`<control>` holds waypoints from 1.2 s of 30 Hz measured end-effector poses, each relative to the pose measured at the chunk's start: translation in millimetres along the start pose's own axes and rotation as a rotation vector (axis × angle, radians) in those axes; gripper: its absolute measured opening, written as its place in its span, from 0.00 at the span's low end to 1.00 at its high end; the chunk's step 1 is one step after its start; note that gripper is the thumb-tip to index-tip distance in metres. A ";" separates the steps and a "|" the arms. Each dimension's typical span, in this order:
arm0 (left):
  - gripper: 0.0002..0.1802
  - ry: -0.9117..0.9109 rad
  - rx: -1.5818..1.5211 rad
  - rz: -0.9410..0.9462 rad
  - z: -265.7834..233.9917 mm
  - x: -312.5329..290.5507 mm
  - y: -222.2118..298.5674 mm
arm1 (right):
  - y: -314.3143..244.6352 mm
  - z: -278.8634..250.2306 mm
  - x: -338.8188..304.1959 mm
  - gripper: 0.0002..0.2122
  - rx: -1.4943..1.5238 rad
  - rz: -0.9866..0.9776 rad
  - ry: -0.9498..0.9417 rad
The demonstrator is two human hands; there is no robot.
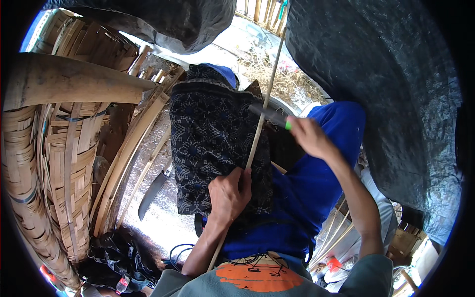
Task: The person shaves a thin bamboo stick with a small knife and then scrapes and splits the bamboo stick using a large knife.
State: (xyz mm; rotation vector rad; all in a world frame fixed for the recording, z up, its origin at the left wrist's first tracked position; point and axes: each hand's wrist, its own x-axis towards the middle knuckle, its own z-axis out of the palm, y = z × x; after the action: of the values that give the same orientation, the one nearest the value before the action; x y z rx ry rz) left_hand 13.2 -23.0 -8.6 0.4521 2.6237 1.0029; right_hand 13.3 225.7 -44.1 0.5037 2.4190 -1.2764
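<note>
My left hand [228, 192] grips a long thin bamboo strip [263, 113] that runs up and away over my lap. A dark patterned cloth [213, 138] covers my left knee under the strip. In my right hand [309, 136] is a knife with a green handle [288, 125]; its dark blade [266, 113] lies across the strip, touching it. My legs are in blue trousers [311, 183].
Woven bamboo baskets [64, 163] and loose bamboo slats [131, 148] stand at my left. A large curved knife [153, 190] lies on the ground beside the slats. Black tarpaulin [386, 84] hangs at the right and top. More thin strips [336, 232] lie at the lower right.
</note>
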 end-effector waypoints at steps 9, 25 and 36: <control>0.18 0.043 0.129 0.135 4.8 -2.8 0.2 | 0.4 -6.0 10.8 0.16 -0.225 -0.254 0.228; 0.16 0.002 0.133 0.122 6.2 -6.9 1.1 | 1.3 -4.1 16.6 0.15 -0.133 -0.191 0.199; 0.16 0.000 0.119 0.154 4.7 -4.1 -0.8 | 2.9 -18.6 22.7 0.18 -0.184 -0.259 0.180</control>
State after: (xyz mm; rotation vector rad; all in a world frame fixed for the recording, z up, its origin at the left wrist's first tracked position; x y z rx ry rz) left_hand 18.5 -22.4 -11.8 0.6912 2.6917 0.8931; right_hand -7.9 246.0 -46.9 0.2695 2.7934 -1.1305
